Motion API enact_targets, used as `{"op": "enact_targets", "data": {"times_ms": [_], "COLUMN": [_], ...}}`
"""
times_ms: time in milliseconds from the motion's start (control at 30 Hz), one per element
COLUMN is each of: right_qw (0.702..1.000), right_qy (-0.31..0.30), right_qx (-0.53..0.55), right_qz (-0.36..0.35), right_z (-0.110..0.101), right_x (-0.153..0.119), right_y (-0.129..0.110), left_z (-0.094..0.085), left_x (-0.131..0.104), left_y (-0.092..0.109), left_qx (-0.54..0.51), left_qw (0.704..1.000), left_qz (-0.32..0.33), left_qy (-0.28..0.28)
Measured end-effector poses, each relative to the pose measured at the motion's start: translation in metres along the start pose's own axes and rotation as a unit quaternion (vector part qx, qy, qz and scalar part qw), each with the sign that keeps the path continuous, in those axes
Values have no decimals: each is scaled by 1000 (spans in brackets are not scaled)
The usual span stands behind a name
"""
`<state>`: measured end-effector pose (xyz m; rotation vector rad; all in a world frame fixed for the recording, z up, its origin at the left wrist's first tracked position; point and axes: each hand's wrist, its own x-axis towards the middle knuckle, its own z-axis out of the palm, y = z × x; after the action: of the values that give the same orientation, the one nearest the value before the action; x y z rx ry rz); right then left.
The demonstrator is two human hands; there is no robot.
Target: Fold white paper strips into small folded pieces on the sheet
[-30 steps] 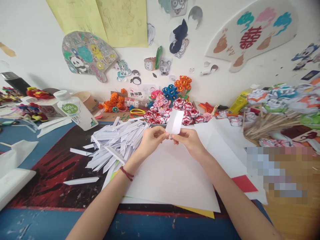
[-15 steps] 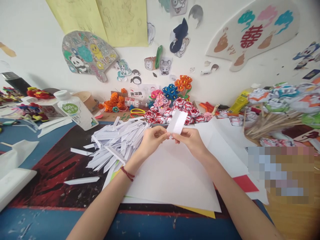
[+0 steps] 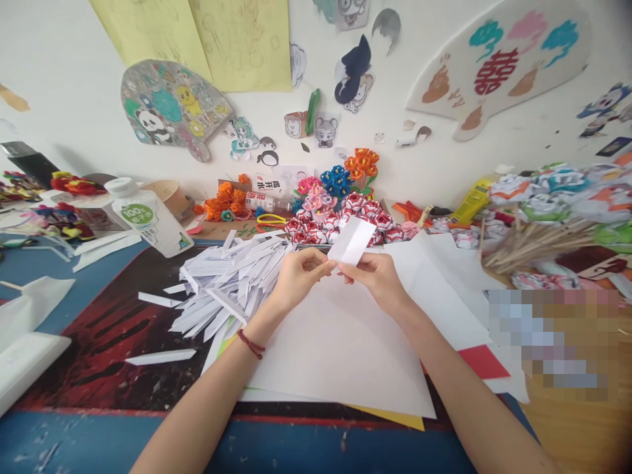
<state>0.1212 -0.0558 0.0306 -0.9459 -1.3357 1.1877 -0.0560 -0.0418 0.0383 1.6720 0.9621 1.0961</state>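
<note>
A small creased strip of white paper (image 3: 353, 240) is raised above the large white sheets (image 3: 340, 349) on the table. My left hand (image 3: 305, 275) pinches its lower left corner between thumb and fingers. At its lower edge, my right hand (image 3: 376, 276) is closed on it too, the thumb in front and the fingers behind. Just left of my left hand lies a heap of folded white paper strips (image 3: 232, 280). A single folded strip (image 3: 162, 357) rests apart from the heap on the dark red and black mat (image 3: 108, 336).
A white plastic bottle (image 3: 148, 217) stands tilted at the back left. Red and white paper flowers (image 3: 316, 227) sit behind my hands. Thin wooden sticks (image 3: 523, 240) and more paper flowers (image 3: 557, 191) lie at the right. A red paper piece (image 3: 484, 362) is near my right forearm.
The paper strip has tilted slightly further to the right at its top. Both hands keep their pinch on it and have hardly moved.
</note>
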Motion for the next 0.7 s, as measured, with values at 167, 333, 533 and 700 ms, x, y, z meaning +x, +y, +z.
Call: {"op": "enact_targets", "data": {"times_ms": [167, 333, 533, 700], "right_qw": [1000, 1000, 1000, 1000], "right_qy": [3, 23, 14, 17], "right_qx": [-3, -3, -5, -5], "right_qz": [1, 4, 10, 10], "right_z": [1, 2, 2, 2], "right_x": [-1, 0, 1, 1], "right_y": [-1, 0, -2, -1], "left_z": [-1, 0, 1, 2], "left_x": [0, 1, 0, -2], "left_y": [1, -1, 2, 6], "left_qx": [45, 37, -5, 18], "left_qw": [999, 999, 1000, 1000], "left_qz": [22, 18, 15, 19], "left_qy": [4, 1, 10, 14]}}
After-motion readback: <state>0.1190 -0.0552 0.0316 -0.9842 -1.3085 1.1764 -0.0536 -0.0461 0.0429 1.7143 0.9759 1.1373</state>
